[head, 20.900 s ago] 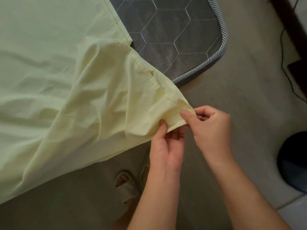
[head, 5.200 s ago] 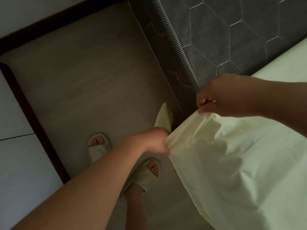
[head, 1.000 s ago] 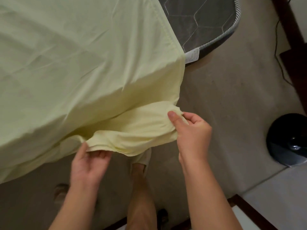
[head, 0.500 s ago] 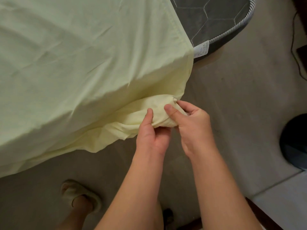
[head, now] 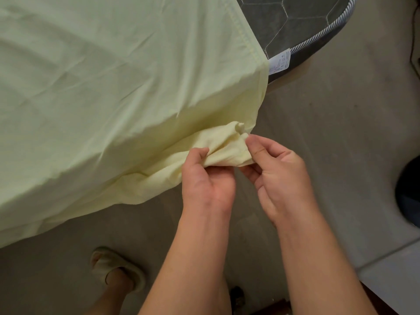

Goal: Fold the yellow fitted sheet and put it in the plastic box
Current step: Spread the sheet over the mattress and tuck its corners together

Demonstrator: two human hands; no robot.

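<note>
The yellow fitted sheet (head: 113,92) lies spread over the mattress and hangs over its near edge. A bunched corner of the sheet sits at the lower right of the drape. My left hand (head: 206,178) grips that bunch from below, thumb on top. My right hand (head: 272,169) pinches the same bunch from the right, thumb pressed on the fabric. The two hands are almost touching. No plastic box is in view.
The grey quilted mattress (head: 295,21) with a striped edge and a white label (head: 279,63) shows at the top right. Grey floor lies below. My sandalled foot (head: 116,267) stands at the lower left. A dark round object (head: 409,194) sits at the right edge.
Over the last second my left hand moved right along the hem and joined my right hand, gathering the loose corner into a bunch. Since half a second ago the hands barely shifted.
</note>
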